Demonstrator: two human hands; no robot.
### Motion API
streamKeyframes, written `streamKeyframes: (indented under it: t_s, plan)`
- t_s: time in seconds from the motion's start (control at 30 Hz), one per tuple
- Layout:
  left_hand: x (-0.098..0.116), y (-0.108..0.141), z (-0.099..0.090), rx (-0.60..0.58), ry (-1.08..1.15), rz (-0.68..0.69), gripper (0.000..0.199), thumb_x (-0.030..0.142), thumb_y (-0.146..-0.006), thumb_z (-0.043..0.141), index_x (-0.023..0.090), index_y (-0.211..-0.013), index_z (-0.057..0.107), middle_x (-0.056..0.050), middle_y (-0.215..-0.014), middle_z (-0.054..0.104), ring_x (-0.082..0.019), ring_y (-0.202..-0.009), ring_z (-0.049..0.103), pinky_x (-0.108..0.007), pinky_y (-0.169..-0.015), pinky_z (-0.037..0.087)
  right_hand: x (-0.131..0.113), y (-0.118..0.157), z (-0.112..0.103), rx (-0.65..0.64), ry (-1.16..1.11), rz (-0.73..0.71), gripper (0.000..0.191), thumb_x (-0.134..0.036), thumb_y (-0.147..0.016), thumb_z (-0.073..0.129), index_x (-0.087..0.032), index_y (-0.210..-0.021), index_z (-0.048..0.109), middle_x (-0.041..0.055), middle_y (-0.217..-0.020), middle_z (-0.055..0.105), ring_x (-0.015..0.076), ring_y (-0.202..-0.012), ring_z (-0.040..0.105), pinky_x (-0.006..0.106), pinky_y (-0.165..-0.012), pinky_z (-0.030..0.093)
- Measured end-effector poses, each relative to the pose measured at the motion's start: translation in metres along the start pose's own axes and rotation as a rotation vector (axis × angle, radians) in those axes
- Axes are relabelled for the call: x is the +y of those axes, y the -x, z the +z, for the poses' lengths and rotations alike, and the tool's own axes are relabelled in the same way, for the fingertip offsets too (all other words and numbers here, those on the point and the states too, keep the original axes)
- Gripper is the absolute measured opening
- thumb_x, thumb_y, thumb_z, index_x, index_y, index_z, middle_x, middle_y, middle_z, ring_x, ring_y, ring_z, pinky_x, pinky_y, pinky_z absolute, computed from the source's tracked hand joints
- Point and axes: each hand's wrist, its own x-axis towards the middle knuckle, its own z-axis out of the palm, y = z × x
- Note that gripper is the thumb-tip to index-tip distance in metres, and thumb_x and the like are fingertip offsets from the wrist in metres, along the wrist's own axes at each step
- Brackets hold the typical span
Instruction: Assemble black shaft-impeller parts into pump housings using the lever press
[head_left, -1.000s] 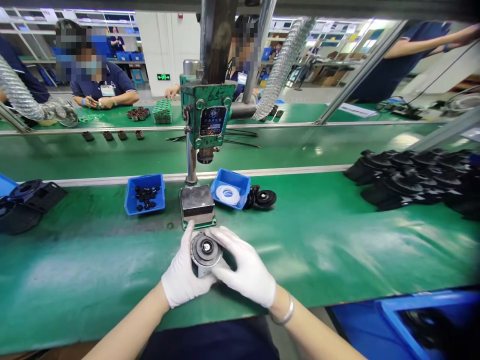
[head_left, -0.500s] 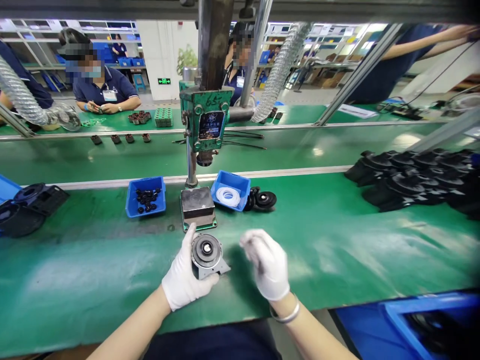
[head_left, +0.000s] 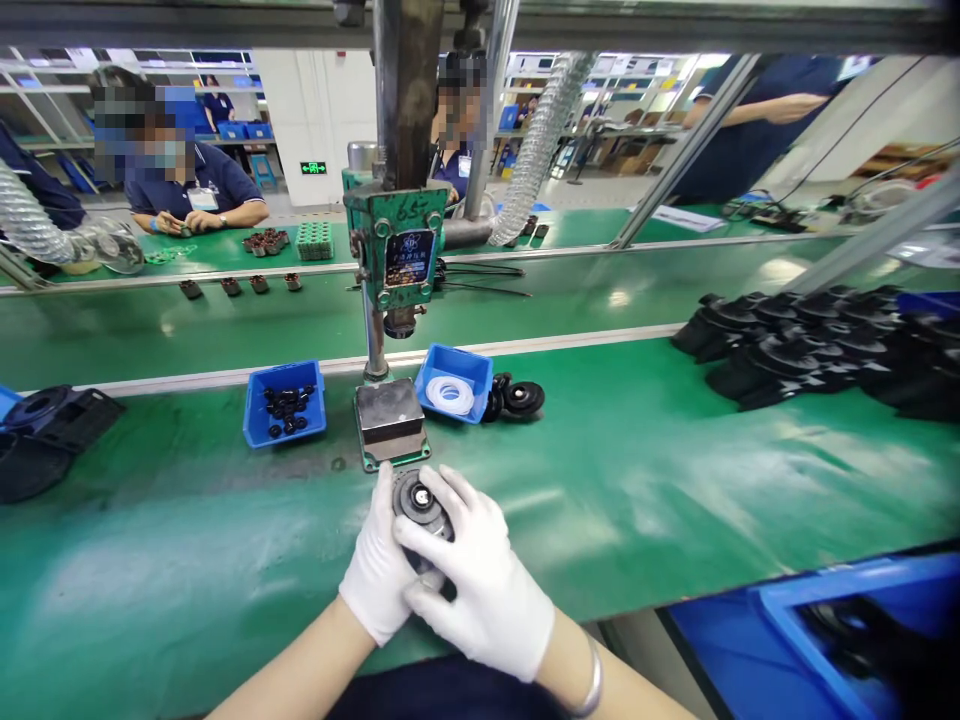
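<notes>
A round dark part like a small motor [head_left: 411,492], with a grey metal rim and a pale centre, is held over the green bench just in front of the press. My left hand [head_left: 379,580], in a white glove, grips it from the left. My right hand [head_left: 491,590], also gloved, has its fingers curled over its top and right side. Between them the two hands hide much of the part's lower side. Behind it stands the hand press [head_left: 394,255], with a dark metal block [head_left: 390,403] on its base.
Left of the press is a blue bin [head_left: 285,432] of small black pieces. To its right, another blue bin [head_left: 484,385] holds white rings, beside black discs [head_left: 523,398]. Black housings [head_left: 787,345] stand at right, others [head_left: 56,425] at left. Co-workers sit and stand opposite.
My right hand has moved left from beside the part and closed onto it. The part has turned or tilted slightly in my left hand. The view has shifted a little.
</notes>
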Motion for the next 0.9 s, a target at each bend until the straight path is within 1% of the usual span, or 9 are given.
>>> streamKeyframes:
  t_s: [0.03, 0.1, 0.23, 0.33, 0.43, 0.53, 0.6, 0.77, 0.9]
  plan:
    - [-0.001, 0.002, 0.001, -0.014, -0.026, 0.028, 0.117, 0.030, -0.076, 0.073, 0.032, -0.149, -0.018, -0.015, -0.151, 0.035, -0.035, -0.137, 0.042, -0.057, -0.115, 0.030, -0.003, -0.001, 0.003, -0.029, 0.069, -0.011, 0.054, -0.037, -0.076, 0.069, -0.035, -0.129, 0.057, 0.0128, -0.151, 0.032, 0.0463, -0.136, 0.027, 0.064, -0.096, 0.035]
    - [-0.003, 0.007, -0.003, -0.085, -0.072, 0.072, 0.122, 0.030, -0.073, 0.076, 0.037, -0.148, -0.020, -0.013, -0.156, 0.028, -0.035, -0.139, 0.037, -0.057, -0.116, 0.028, -0.007, -0.002, 0.008, -0.061, 0.163, 0.021, 0.058, -0.046, -0.078, 0.069, -0.039, -0.134, 0.053, 0.0147, -0.153, 0.028, 0.0481, -0.135, 0.027, 0.062, -0.090, 0.038]
    - [-0.009, 0.014, -0.034, -0.226, -0.037, 0.051, 0.110, 0.027, -0.079, 0.072, 0.035, -0.151, -0.011, -0.014, -0.156, 0.027, -0.034, -0.142, 0.032, -0.057, -0.117, 0.027, -0.008, 0.001, 0.011, -0.083, 0.266, 0.080, 0.056, -0.047, -0.078, 0.071, -0.041, -0.131, 0.054, 0.0165, -0.150, 0.032, 0.0452, -0.128, 0.037, 0.056, -0.083, 0.042]
    - [-0.015, 0.016, -0.055, -0.164, 0.120, -0.011, 0.088, 0.030, -0.090, 0.061, 0.033, -0.151, -0.002, -0.014, -0.153, 0.030, -0.029, -0.139, 0.038, -0.055, -0.116, 0.028, -0.008, 0.002, 0.010, -0.099, 0.287, 0.055, 0.055, -0.042, -0.079, 0.072, -0.040, -0.131, 0.055, 0.0175, -0.151, 0.030, 0.0402, -0.111, 0.052, 0.053, -0.079, 0.046]
    - [-0.019, 0.013, -0.064, -0.027, 0.322, -0.068, 0.077, 0.033, -0.094, 0.055, 0.034, -0.150, 0.002, -0.013, -0.151, 0.030, -0.026, -0.133, 0.045, -0.051, -0.114, 0.033, -0.005, 0.001, 0.005, -0.116, 0.243, 0.029, 0.052, -0.034, -0.079, 0.071, -0.036, -0.129, 0.058, 0.0159, -0.154, 0.025, 0.0315, -0.096, 0.057, 0.047, -0.079, 0.049]
    - [-0.021, 0.008, -0.064, 0.045, 0.437, -0.105, 0.077, 0.037, -0.092, 0.057, 0.034, -0.149, 0.006, -0.014, -0.148, 0.033, -0.026, -0.129, 0.049, -0.049, -0.111, 0.035, -0.001, -0.001, -0.001, 0.012, 0.204, 0.003, 0.044, -0.028, -0.079, 0.071, -0.033, -0.122, 0.064, 0.0120, -0.156, 0.021, 0.0320, -0.102, 0.055, 0.047, -0.084, 0.048]
    - [-0.021, 0.007, -0.064, 0.054, 0.463, -0.115, 0.077, 0.039, -0.092, 0.059, 0.033, -0.149, 0.009, -0.014, -0.147, 0.034, -0.026, -0.128, 0.049, -0.048, -0.111, 0.035, 0.001, -0.002, -0.002, 0.095, 0.193, 0.005, 0.040, -0.029, -0.079, 0.070, -0.032, -0.118, 0.067, 0.0115, -0.156, 0.021, 0.0344, -0.106, 0.054, 0.049, -0.086, 0.047]
    - [-0.023, 0.008, -0.064, 0.043, 0.450, -0.133, 0.074, 0.039, -0.092, 0.058, 0.031, -0.149, 0.013, -0.014, -0.147, 0.036, -0.026, -0.128, 0.050, -0.047, -0.110, 0.035, -0.002, -0.003, 0.004, -0.039, 0.181, -0.003, 0.042, -0.025, -0.078, 0.067, -0.030, -0.119, 0.066, 0.0153, -0.149, 0.031, 0.0323, -0.100, 0.056, 0.046, -0.080, 0.049]
    - [-0.026, 0.009, -0.064, 0.014, 0.427, -0.140, 0.066, 0.037, -0.094, 0.055, 0.030, -0.148, 0.019, -0.012, -0.148, 0.037, -0.025, -0.129, 0.048, -0.046, -0.111, 0.034, -0.007, -0.002, 0.010, 0.040, 0.197, -0.013, 0.038, -0.027, -0.078, 0.069, -0.032, -0.116, 0.067, 0.0143, -0.152, 0.025, 0.0341, -0.103, 0.055, 0.048, -0.081, 0.049]
